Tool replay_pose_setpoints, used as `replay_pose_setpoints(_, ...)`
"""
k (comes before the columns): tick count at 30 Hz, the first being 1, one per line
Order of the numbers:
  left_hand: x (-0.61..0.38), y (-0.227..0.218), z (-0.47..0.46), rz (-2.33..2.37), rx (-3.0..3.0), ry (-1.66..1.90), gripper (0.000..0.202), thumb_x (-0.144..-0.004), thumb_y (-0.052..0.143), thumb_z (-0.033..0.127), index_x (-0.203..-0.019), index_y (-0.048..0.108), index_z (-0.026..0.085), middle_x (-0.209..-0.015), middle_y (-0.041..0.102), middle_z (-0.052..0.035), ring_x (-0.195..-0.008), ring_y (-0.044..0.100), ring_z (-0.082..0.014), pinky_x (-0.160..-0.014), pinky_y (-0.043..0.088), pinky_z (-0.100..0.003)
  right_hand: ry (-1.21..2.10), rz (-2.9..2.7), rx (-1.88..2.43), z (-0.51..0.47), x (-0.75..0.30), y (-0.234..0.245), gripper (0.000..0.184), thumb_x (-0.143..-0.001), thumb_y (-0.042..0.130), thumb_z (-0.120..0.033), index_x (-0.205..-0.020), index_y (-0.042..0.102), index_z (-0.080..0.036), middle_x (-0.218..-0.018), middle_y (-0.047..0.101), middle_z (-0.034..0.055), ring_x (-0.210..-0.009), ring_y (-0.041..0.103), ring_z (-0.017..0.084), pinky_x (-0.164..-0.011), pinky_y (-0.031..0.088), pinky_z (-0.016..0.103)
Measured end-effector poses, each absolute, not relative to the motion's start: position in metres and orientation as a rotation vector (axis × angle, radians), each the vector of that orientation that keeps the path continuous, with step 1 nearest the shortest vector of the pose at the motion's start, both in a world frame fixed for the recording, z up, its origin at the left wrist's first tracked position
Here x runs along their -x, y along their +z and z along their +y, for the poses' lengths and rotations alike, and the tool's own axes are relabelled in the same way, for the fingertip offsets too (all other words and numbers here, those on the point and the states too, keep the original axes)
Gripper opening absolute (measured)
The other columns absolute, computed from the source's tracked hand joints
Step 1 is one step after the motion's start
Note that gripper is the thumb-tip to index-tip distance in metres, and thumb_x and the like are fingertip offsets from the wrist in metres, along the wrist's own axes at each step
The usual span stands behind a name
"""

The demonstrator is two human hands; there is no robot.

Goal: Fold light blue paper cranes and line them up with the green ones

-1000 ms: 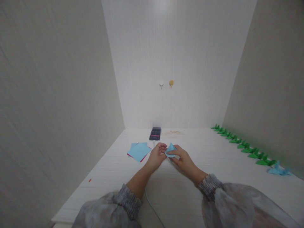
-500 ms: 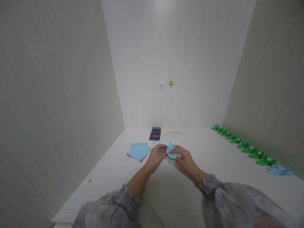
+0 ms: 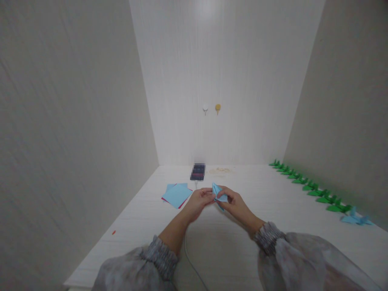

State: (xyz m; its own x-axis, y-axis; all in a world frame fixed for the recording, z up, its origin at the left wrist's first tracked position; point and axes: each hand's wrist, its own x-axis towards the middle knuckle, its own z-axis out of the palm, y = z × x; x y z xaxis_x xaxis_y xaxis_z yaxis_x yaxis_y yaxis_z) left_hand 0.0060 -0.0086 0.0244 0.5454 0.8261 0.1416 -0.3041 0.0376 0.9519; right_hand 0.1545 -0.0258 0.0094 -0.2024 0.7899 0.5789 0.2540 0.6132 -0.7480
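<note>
Between my two hands, above the white table, is a piece of light blue origami paper (image 3: 222, 196) folded into a small pointed shape. My left hand (image 3: 200, 202) pinches its left edge with thumb and fingers. From the other side, my right hand (image 3: 235, 202) grips it, thumb underneath and fingers over the top. Part of the paper is hidden by the fingers. Left of my left hand lie loose square sheets (image 3: 177, 195), light blue with some red showing below.
A phone (image 3: 198, 171) with a white cable (image 3: 192, 262) lies at the back. Along the right wall runs a row of green folded paper figures (image 3: 324, 197), with a light blue one (image 3: 356, 218) nearest. A small orange piece (image 3: 114, 232) lies left. Two hooks (image 3: 217, 108) are on the back wall.
The blue paper has turned in my hands, so a dark slit between its folds now shows. My left fingers have moved slightly right onto its edge.
</note>
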Motion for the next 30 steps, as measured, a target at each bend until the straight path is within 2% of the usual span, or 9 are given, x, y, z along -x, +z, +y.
replay_pose_setpoints(6, -0.005, 0.023, -0.008, 0.569, -1.184, 0.963, 0.038, -0.055, 0.067, 0.023, -0.089, 0.053, 0.013, -0.071, 0.060, -0.0027, -0.066, 0.056, -0.0120, -0.072, 0.041, -0.028, 0.566, -1.812, 0.843, -0.032, -0.155, 0.015, 0.008, -0.069, 0.055, -0.026, -0.074, 0.054, -0.019, -0.109, 0.048, 0.0070, -0.100, 0.047, 0.017, -0.085, 0.036, 0.031)
replay_pose_setpoints(12, -0.004, 0.023, -0.010, 0.493, -1.189, 0.973, 0.043, -0.051, 0.069, 0.017, -0.089, 0.049, 0.016, -0.087, 0.056, -0.0039, -0.078, 0.054, -0.0131, -0.075, 0.040, -0.029, 0.583, -1.883, 0.777, -0.036, -0.155, 0.021, 0.005, -0.072, 0.051, -0.022, -0.072, 0.055, -0.020, -0.117, 0.041, 0.0056, -0.108, 0.040, 0.019, -0.090, 0.032, 0.036)
replay_pose_setpoints(15, -0.005, 0.022, -0.008, 0.494, -1.227, 0.988, 0.041, -0.052, 0.069, 0.018, -0.085, 0.046, 0.016, -0.085, 0.056, -0.0028, -0.074, 0.054, -0.0122, -0.073, 0.041, -0.030, 0.556, -1.857, 0.787, -0.035, -0.155, 0.021, 0.002, -0.070, 0.054, -0.021, -0.071, 0.055, -0.020, -0.117, 0.039, 0.0056, -0.105, 0.042, 0.019, -0.088, 0.034, 0.036)
replay_pose_setpoints(20, -0.006, 0.020, -0.004, 0.583, -1.299, 1.104, 0.039, -0.052, 0.069, 0.024, -0.076, 0.040, 0.017, -0.082, 0.054, -0.0005, -0.073, 0.054, -0.0126, -0.069, 0.041, -0.028, 0.458, -1.774, 0.897, -0.030, -0.156, 0.017, 0.004, -0.068, 0.056, -0.023, -0.069, 0.054, -0.019, -0.108, 0.043, 0.0061, -0.098, 0.046, 0.017, -0.086, 0.035, 0.033)
replay_pose_setpoints(24, -0.007, 0.016, -0.002, 0.628, -1.344, 1.157, 0.037, -0.054, 0.067, 0.028, -0.074, 0.038, 0.017, -0.079, 0.052, 0.0011, -0.071, 0.053, -0.0115, -0.065, 0.042, -0.025, 0.461, -1.732, 0.951, -0.026, -0.156, 0.012, 0.009, -0.070, 0.054, -0.028, -0.070, 0.054, -0.019, -0.093, 0.052, 0.0047, -0.089, 0.049, 0.016, -0.080, 0.037, 0.030)
replay_pose_setpoints(27, -0.007, 0.014, -0.001, 0.646, -1.360, 1.156, 0.037, -0.055, 0.066, 0.029, -0.079, 0.040, 0.018, -0.080, 0.050, 0.0015, -0.068, 0.052, -0.0100, -0.063, 0.043, -0.026, 0.508, -1.710, 0.979, -0.024, -0.156, 0.008, 0.011, -0.070, 0.053, -0.030, -0.071, 0.052, -0.018, -0.082, 0.055, 0.0029, -0.079, 0.052, 0.015, -0.073, 0.040, 0.028)
replay_pose_setpoints(30, -0.006, 0.015, -0.001, 0.633, -1.360, 1.121, 0.042, -0.057, 0.065, 0.028, -0.091, 0.041, 0.020, -0.082, 0.049, 0.0009, -0.067, 0.052, -0.0096, -0.064, 0.044, -0.027, 0.528, -1.685, 0.987, -0.023, -0.156, 0.008, 0.011, -0.070, 0.053, -0.029, -0.071, 0.052, -0.018, -0.079, 0.057, 0.0020, -0.076, 0.052, 0.015, -0.072, 0.040, 0.028)
